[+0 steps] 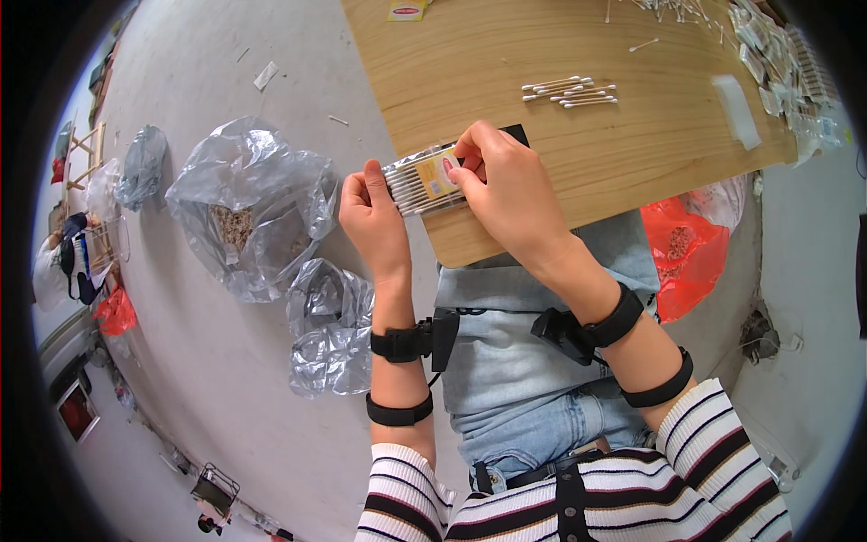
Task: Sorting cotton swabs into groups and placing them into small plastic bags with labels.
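Note:
A flat clear packet of cotton swabs (404, 190) with a yellow label (437, 177) is held over the table's near left corner. My left hand (372, 221) grips its left end, thumb up along the edge. At the other end, my right hand (510, 194) has its thumb and fingers closed on the packet beside the label. Part of a black flat object (517, 134) shows behind my right hand; the rest of it is hidden. Farther off on the table lies a small pile of loose cotton swabs (571, 90).
The wooden table (470, 63) carries more scattered swabs (677, 9), a translucent strip (737, 110) and stacked swab packets (768, 63) at the far right. Grey plastic bags (257, 199) lie on the floor to the left. A red bag (691, 248) sits beneath the table's right side.

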